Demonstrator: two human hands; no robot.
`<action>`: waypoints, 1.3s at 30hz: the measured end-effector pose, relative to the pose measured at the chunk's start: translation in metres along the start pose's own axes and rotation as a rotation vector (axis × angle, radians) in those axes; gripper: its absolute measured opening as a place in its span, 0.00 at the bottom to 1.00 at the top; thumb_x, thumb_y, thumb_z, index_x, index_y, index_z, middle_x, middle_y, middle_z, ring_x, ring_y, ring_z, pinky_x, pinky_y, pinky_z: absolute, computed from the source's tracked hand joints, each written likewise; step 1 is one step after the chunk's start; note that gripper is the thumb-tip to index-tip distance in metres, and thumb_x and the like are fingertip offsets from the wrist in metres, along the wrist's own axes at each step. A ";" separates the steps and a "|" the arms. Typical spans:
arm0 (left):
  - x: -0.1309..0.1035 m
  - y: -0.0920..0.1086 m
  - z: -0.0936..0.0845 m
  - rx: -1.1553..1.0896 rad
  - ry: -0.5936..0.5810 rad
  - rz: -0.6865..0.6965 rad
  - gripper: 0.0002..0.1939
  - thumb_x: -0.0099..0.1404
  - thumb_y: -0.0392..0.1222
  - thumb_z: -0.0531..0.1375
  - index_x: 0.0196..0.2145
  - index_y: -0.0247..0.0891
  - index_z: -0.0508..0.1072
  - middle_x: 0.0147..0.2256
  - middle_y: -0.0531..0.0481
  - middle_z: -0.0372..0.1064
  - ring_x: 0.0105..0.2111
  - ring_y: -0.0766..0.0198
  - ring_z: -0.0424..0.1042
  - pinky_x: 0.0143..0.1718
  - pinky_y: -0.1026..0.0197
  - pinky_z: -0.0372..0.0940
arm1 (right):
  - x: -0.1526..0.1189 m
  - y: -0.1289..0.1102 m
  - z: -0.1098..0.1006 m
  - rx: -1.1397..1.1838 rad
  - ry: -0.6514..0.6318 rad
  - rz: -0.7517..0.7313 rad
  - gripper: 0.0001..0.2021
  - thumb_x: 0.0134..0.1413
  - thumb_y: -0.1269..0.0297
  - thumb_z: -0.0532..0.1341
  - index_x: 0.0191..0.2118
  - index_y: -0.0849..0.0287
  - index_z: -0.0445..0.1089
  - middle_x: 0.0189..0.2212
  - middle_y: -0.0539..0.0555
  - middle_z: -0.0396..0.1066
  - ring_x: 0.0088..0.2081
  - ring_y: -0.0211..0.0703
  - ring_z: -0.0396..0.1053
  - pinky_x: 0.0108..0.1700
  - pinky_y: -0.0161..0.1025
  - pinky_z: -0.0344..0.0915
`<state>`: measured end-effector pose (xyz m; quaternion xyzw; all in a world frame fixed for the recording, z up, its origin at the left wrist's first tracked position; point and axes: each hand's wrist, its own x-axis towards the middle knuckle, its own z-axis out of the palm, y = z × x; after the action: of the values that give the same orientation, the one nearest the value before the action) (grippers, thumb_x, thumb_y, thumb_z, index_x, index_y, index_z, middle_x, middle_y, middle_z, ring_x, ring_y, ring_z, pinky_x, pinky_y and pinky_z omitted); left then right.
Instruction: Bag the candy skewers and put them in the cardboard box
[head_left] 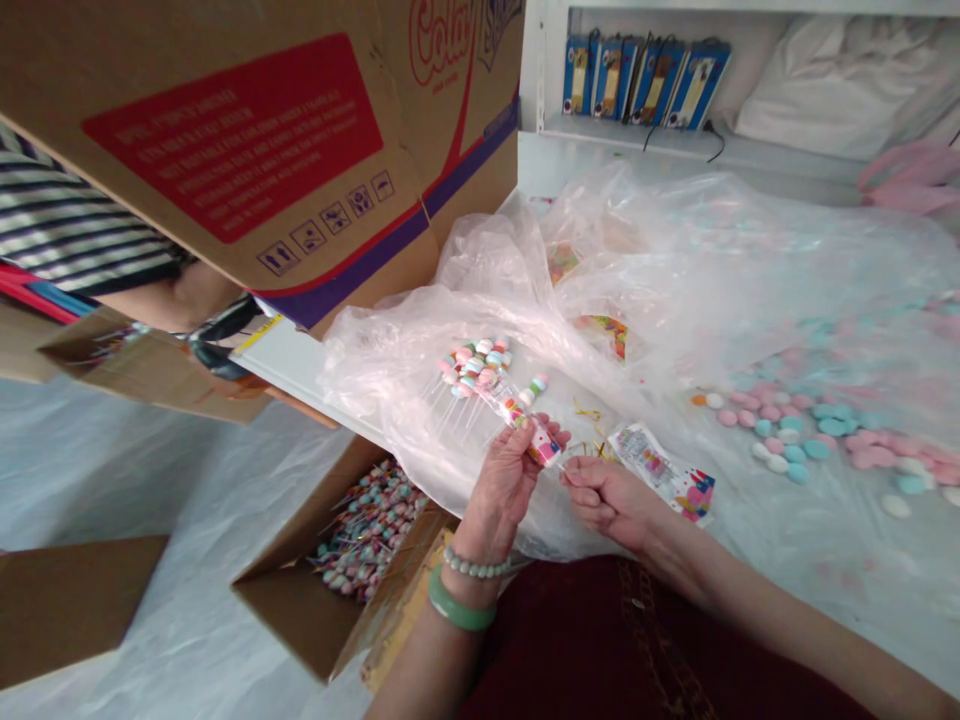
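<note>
Single head-worn view, angled forward and down, close over the left hand [510,480] and right hand [607,497] at the table [825,560]; shelf [637,135] beyond.

A big brown box [247,140] filled the upper left. Blue packs [645,80] stood on a shelf [675,145] up top. Pink and blue candies [795,440] lay at right.

Two hands [510,480] [607,495]; three cardboard boxes [262,140] [337,590] [67,600]; five blue packs [645,80].
</note>
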<state>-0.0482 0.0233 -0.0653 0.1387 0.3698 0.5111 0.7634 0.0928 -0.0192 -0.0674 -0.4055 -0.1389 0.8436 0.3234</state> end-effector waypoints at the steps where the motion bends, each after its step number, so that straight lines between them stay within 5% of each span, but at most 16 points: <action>1: 0.000 -0.001 0.000 0.009 0.008 0.000 0.12 0.53 0.42 0.68 0.33 0.31 0.75 0.31 0.47 0.74 0.31 0.62 0.75 0.39 0.58 0.70 | 0.002 0.001 0.002 -0.062 0.060 -0.071 0.10 0.41 0.63 0.64 0.24 0.58 0.60 0.11 0.39 0.51 0.12 0.26 0.39 0.15 0.30 0.34; 6: 0.000 -0.015 0.004 0.053 0.038 -0.042 0.14 0.51 0.43 0.69 0.32 0.31 0.75 0.28 0.49 0.72 0.27 0.67 0.71 0.31 0.65 0.66 | 0.011 0.002 0.007 -0.540 0.333 -0.414 0.13 0.51 0.59 0.58 0.20 0.58 0.59 0.11 0.43 0.55 0.15 0.30 0.50 0.18 0.31 0.45; 10: 0.001 -0.024 0.006 0.058 0.074 -0.048 0.17 0.49 0.47 0.69 0.30 0.31 0.74 0.27 0.49 0.71 0.26 0.69 0.69 0.29 0.67 0.64 | 0.010 0.002 0.000 -0.724 0.362 -0.457 0.15 0.53 0.58 0.56 0.20 0.58 0.60 0.14 0.44 0.57 0.17 0.32 0.53 0.21 0.32 0.50; 16: 0.004 -0.012 -0.001 0.296 0.068 0.049 0.15 0.53 0.48 0.66 0.32 0.33 0.72 0.23 0.54 0.66 0.19 0.73 0.62 0.22 0.68 0.58 | 0.002 0.000 -0.012 -0.943 0.474 -0.522 0.06 0.50 0.65 0.57 0.24 0.58 0.66 0.18 0.45 0.59 0.23 0.35 0.57 0.27 0.33 0.52; 18: 0.004 -0.010 -0.002 0.325 0.029 0.029 0.13 0.53 0.45 0.66 0.29 0.33 0.69 0.18 0.57 0.61 0.16 0.76 0.57 0.18 0.70 0.52 | 0.003 -0.001 -0.012 -0.920 0.482 -0.561 0.04 0.48 0.67 0.58 0.32 0.57 0.69 0.18 0.44 0.59 0.23 0.36 0.57 0.28 0.34 0.53; 22: 0.001 -0.018 0.003 0.186 -0.017 -0.158 0.13 0.53 0.41 0.66 0.34 0.35 0.68 0.15 0.61 0.57 0.13 0.77 0.50 0.17 0.70 0.47 | 0.009 -0.002 -0.010 -0.906 0.481 -0.671 0.22 0.48 0.71 0.58 0.51 0.54 0.64 0.18 0.42 0.59 0.23 0.37 0.58 0.31 0.35 0.55; 27: -0.003 -0.029 0.007 0.044 -0.090 -0.287 0.13 0.54 0.38 0.65 0.37 0.36 0.68 0.13 0.63 0.52 0.12 0.77 0.45 0.15 0.70 0.42 | 0.010 -0.004 -0.016 -1.094 0.386 -0.794 0.15 0.52 0.74 0.53 0.40 0.53 0.74 0.30 0.49 0.71 0.33 0.40 0.66 0.39 0.38 0.59; 30: -0.004 -0.026 0.004 0.046 -0.097 -0.316 0.17 0.53 0.40 0.66 0.41 0.36 0.71 0.15 0.61 0.55 0.14 0.75 0.51 0.18 0.70 0.48 | 0.005 -0.004 -0.020 -1.214 0.381 -0.871 0.13 0.56 0.73 0.53 0.36 0.53 0.74 0.31 0.51 0.71 0.35 0.41 0.67 0.39 0.37 0.60; 34: -0.002 -0.022 -0.001 0.076 0.098 -0.225 0.11 0.54 0.44 0.66 0.28 0.32 0.72 0.19 0.56 0.62 0.20 0.73 0.61 0.24 0.69 0.58 | -0.002 0.002 -0.012 -1.436 0.318 -0.899 0.12 0.60 0.72 0.52 0.35 0.56 0.73 0.29 0.53 0.69 0.33 0.40 0.66 0.37 0.36 0.60; 39: 0.003 -0.026 0.003 -0.001 0.121 -0.227 0.12 0.61 0.44 0.59 0.25 0.33 0.70 0.24 0.51 0.67 0.25 0.68 0.67 0.30 0.65 0.65 | -0.002 0.006 0.015 -1.835 0.508 -1.006 0.11 0.62 0.70 0.51 0.46 0.61 0.69 0.39 0.60 0.69 0.41 0.49 0.64 0.43 0.44 0.59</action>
<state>-0.0276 0.0154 -0.0795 0.0647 0.4281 0.4292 0.7927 0.0791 -0.0244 -0.0595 -0.5532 -0.7983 0.0787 0.2249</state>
